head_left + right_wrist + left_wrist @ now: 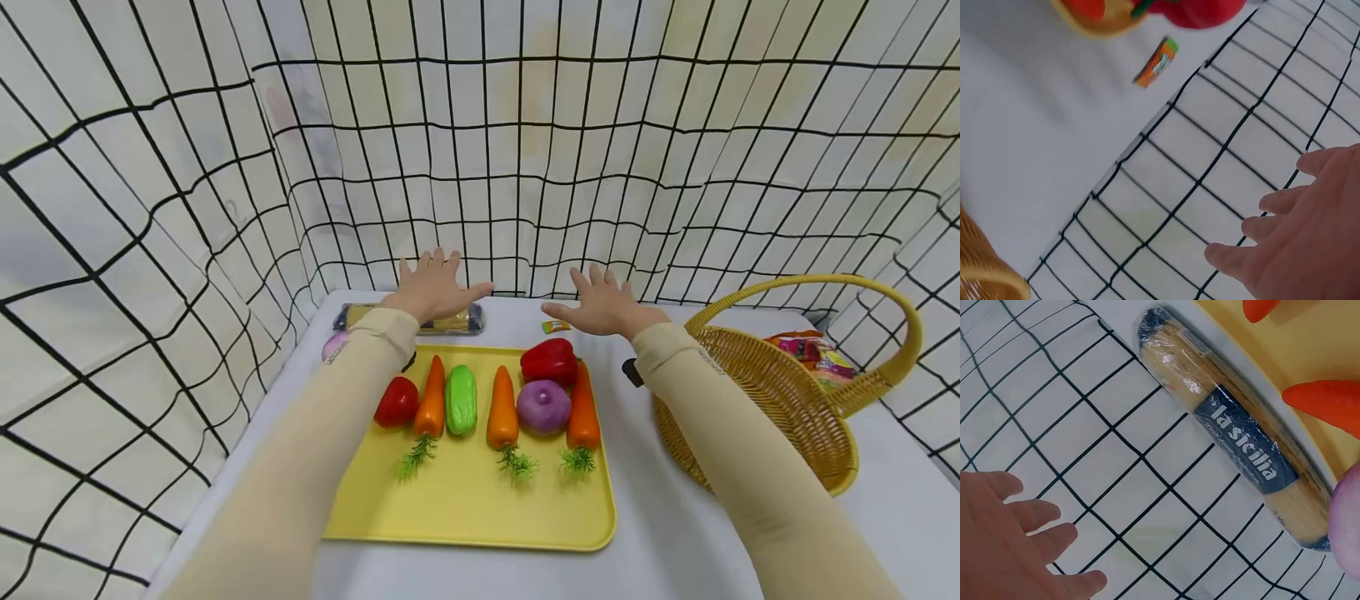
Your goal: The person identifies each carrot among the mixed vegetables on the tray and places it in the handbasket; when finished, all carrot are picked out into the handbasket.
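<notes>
Both hands are held out over the far part of the table, fingers spread and holding nothing. The left hand (429,289) is nearest to a clear-wrapped pack of spaghetti (1244,437) with a dark blue label. Beyond the tray's far right corner, the right hand (602,305) hovers near a small orange-and-green packet (556,327). On the yellow tray (465,517) lie a tomato (397,402), partly behind the left sleeve, a carrot (431,400), a green cucumber-like vegetable (461,400), a second carrot (502,410), a purple onion (543,407), a red pepper (549,360) and a third carrot (582,412).
A wicker basket (795,400) with a tall handle tilts at the right, partly behind the right sleeve. Colourful snack bags (813,354) are behind it. A purple-white round vegetable (1346,519) sits left of the tray. Black netting (487,150) over white cloth encloses the table's sides.
</notes>
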`<state>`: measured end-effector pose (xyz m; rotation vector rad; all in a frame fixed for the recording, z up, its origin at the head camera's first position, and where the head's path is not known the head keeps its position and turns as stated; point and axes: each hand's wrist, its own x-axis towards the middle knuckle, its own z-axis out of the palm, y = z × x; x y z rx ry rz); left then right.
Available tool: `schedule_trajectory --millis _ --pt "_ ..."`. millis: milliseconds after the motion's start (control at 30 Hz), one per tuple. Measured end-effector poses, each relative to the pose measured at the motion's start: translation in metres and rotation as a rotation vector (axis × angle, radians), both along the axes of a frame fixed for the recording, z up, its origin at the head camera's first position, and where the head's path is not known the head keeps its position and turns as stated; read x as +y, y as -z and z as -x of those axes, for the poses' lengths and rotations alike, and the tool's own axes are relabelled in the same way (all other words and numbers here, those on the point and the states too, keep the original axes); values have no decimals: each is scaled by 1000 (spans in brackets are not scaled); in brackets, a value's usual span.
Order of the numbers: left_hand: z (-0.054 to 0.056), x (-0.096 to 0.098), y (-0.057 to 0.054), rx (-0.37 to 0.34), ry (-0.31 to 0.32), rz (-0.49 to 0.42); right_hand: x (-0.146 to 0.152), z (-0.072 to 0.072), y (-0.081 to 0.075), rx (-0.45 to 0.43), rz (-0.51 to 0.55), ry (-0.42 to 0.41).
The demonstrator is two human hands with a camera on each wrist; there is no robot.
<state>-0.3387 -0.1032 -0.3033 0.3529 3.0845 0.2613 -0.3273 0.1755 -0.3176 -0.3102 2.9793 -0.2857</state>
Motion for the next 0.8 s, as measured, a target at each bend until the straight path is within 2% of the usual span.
schedule_trajectory --millis 167,333,433,533,700,800 --pt "-7 -17 8 55 -9 -77 -5 -17 11 5 49 -52" --pt "-23 -44 10 132 -29 -201 -8 -36 23 11 168 -84" --pt "-40 -63 12 153 -79 -299 -12 -51 31 25 240 -73" --pt "-61 -82 17 164 -139 -409 -13 -70 39 36 310 -26" --pt "-98 -117 33 229 -235 -563 -1 -101 58 24 428 83" --pt "-114 -138 44 261 -300 -635 8 -115 72 22 472 128"
